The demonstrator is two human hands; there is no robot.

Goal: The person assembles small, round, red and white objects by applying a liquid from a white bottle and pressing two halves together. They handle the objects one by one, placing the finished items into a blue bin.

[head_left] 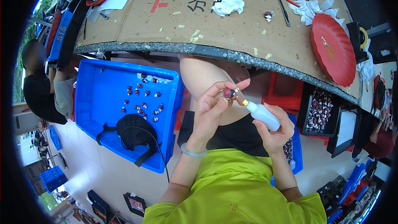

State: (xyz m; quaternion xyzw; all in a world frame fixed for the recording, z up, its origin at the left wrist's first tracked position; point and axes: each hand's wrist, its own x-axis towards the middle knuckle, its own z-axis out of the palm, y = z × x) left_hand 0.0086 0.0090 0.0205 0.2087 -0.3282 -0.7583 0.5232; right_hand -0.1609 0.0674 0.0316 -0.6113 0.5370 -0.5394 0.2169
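Note:
Above my lap, my left hand (212, 105) pinches a small figurine (228, 93) with a dark red, glossy head between thumb and fingers. A white squeeze bottle (264, 115) lies tilted in my right hand (277, 130), fingers wrapped around its body. The bottle's narrow tip, with a yellow band near it, points at the figurine; whether they touch I cannot tell. To the left, a blue bin (93, 99) holds several similar figurines (144, 105) spread over its floor, along with a black strapped pouch (137, 132).
Ahead stands a cardboard-covered table (145, 25) with a stone edge, bearing a crumpled white tissue (229, 6), one figurine (268, 16) and a red scalloped tray (331, 49). At right, a black tray (304, 118) is full of figurines. Another person (39, 87) sits at far left.

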